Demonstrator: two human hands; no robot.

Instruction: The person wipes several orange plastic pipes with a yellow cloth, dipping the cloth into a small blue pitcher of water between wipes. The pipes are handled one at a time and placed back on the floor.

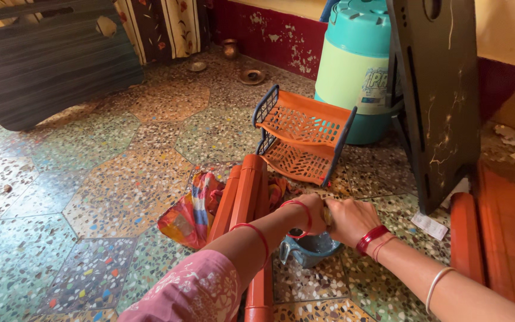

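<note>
1. A person's left hand point(311, 213) and right hand point(350, 219) meet, fingers clenched together on something small and yellowish I cannot identify, directly above a blue-grey mug point(308, 249) standing on the floor.
2. Orange plastic tubes point(241, 197) lie bundled beside the left forearm, over a multicoloured cloth point(189, 214).
3. An orange-and-blue plastic rack point(301, 140) lies tipped near a teal water jug point(356, 65) by the red wall.
4. The terrazzo floor point(108, 191) is laid in hexagons.
</note>
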